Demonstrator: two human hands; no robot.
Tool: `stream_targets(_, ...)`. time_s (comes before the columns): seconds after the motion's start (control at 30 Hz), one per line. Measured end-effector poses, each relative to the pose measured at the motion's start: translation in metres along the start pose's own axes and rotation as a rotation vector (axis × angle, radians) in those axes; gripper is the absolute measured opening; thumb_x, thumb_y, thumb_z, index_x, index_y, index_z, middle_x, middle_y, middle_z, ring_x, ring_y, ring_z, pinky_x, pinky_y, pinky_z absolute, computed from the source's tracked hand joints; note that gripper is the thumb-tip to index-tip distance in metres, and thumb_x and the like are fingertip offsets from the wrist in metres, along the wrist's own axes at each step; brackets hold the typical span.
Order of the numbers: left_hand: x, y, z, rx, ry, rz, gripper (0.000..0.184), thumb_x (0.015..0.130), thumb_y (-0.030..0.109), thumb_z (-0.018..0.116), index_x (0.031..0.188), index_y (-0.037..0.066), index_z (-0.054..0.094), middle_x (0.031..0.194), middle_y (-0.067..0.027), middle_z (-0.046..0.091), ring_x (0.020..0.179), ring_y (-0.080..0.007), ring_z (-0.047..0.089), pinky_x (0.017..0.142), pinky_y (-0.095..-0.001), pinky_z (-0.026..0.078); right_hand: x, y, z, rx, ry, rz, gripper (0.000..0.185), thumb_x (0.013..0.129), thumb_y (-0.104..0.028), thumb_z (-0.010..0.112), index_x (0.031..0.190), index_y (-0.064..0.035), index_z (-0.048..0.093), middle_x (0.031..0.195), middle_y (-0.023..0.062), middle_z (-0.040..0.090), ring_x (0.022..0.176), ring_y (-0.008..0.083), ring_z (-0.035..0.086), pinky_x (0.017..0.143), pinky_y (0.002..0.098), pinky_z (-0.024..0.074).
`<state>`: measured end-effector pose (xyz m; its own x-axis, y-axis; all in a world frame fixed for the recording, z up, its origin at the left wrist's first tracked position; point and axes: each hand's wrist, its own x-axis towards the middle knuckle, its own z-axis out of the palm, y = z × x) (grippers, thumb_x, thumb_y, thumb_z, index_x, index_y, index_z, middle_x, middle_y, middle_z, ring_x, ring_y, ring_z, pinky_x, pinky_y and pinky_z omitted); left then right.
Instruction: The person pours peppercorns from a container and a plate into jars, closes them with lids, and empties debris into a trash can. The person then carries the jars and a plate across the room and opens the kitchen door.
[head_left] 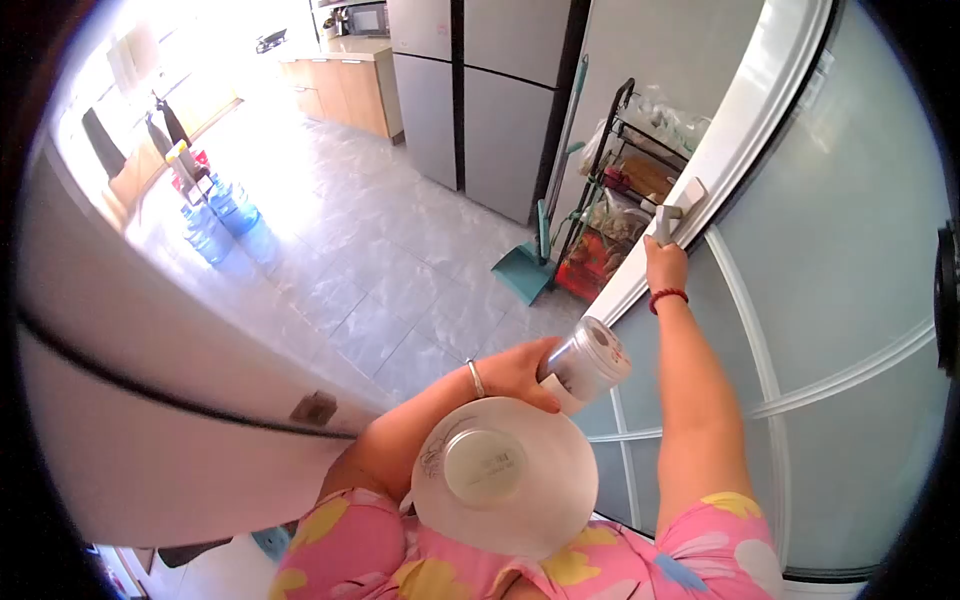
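Note:
My left hand (525, 372) is wrapped round a clear jar (590, 360) with a printed lid, held tilted in front of the body. A white plate or bowl (505, 480) rests against my chest below that wrist, its underside facing up. A silver bangle (475, 378) circles the left wrist. With the arm stretched forward, my right hand (665, 265) is closed on the door handle (665, 222) of a white-framed frosted glass door (850, 240). A red bracelet (668, 298) is on the right wrist.
A teal dustpan (525, 272) stands on the tiled floor (350, 250) beside a black rack (620, 150) of food and bags. A grey fridge (510, 120) and wooden cabinets (345, 95) stand behind. Blue water bottles (235, 208) are at the left, near a pale door edge (200, 340).

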<state>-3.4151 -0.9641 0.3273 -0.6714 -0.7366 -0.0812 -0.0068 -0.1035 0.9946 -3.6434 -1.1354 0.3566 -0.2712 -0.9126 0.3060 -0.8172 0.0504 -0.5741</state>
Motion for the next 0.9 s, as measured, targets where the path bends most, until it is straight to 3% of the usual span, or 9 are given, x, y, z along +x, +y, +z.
stream_targets(0.1,0.024,-0.011,-0.007,0.000,-0.040,0.038,0.073,0.056,0.012,0.073,0.119,-0.002,0.040,0.102,-0.0123,0.056,0.095,-0.0197,0.055,0.086,-0.0321,0.044,0.009,0.027,-0.001,-0.072,0.057,-0.017,0.051,0.081,-0.039,0.052,0.079,0.0119,0.061,0.078,0.0305,0.059,0.079,0.0417,0.059,0.073,0.0458,0.0461)
stream_targets(0.2,0.051,-0.035,-0.005,-0.007,-0.112,0.132,0.072,0.056,0.013,0.073,0.118,-0.001,0.041,0.101,-0.0119,0.056,0.093,-0.0198,0.055,0.085,-0.0321,0.044,0.004,0.045,-0.016,-0.012,0.111,-0.005,0.046,0.080,-0.037,0.054,0.080,0.0087,0.062,0.080,0.0291,0.059,0.080,0.0426,0.058,0.072,0.0456,0.0455)
stream_targets(0.3,0.058,-0.017,-0.012,-0.034,-0.129,0.128,0.073,0.055,0.015,0.074,0.119,-0.001,0.041,0.101,-0.0115,0.056,0.093,-0.0198,0.054,0.085,-0.0322,0.043,0.011,0.072,-0.022,0.046,0.151,0.041,0.044,0.079,-0.035,0.056,0.080,0.0081,0.061,0.079,0.0285,0.059,0.078,0.0436,0.057,0.070,0.0450,0.0455)
stream_targets(0.4,0.069,-0.013,-0.049,-0.058,-0.154,0.096,0.086,0.055,0.017,0.078,0.126,0.000,0.032,0.109,-0.0085,0.052,0.101,-0.0163,0.050,0.088,-0.0314,0.042,0.012,0.068,-0.027,0.017,0.153,0.092,0.042,0.078,-0.034,0.056,0.080,0.0077,0.061,0.080,0.0281,0.059,0.079,0.0434,0.057,0.070,0.0460,0.0449)
stream_targets(0.5,0.087,-0.022,-0.093,0.075,-0.082,0.132,0.085,0.057,0.018,0.077,0.127,0.000,0.032,0.110,-0.0083,0.052,0.100,-0.0161,0.050,0.088,-0.0318,0.042,0.019,0.068,-0.027,0.016,0.128,0.153,0.041,0.077,-0.034,0.056,0.083,0.0064,0.061,0.083,0.0269,0.060,0.081,0.0427,0.057,0.070,0.0470,0.0442)
stream_targets(0.63,0.108,0.002,-0.104,0.015,0.002,0.162,0.084,0.058,0.018,0.076,0.127,0.001,0.032,0.111,-0.0084,0.052,0.101,-0.0161,0.050,0.088,-0.0319,0.041,0.006,0.058,-0.067,-0.255,0.153,0.099,0.037,0.078,-0.030,0.054,0.093,0.0032,0.057,0.089,0.0242,0.060,0.084,0.0413,0.056,0.072,0.0473,0.0433)
stream_targets(0.8,0.122,0.003,-0.131,-0.108,0.032,0.183,0.085,0.058,0.020,0.077,0.127,0.001,0.032,0.110,-0.0083,0.052,0.100,-0.0163,0.050,0.088,-0.0314,0.042,-0.002,0.053,-0.072,-0.250,0.183,0.039,0.034,0.078,-0.024,0.056,0.097,0.0039,0.053,0.091,0.0226,0.058,0.084,0.0396,0.056,0.072,0.0462,0.0442)
stream_targets(0.9,0.141,-0.002,-0.160,-0.056,0.039,0.131,0.087,0.058,0.023,0.079,0.128,0.001,0.031,0.111,-0.0082,0.052,0.102,-0.0161,0.050,0.088,-0.0313,0.041,-0.009,0.034,-0.088,-0.454,0.338,-0.289,0.039,0.078,-0.023,0.059,0.109,-0.0007,0.050,0.105,0.0170,0.054,0.098,0.0350,0.052,0.085,0.0431,0.0404)
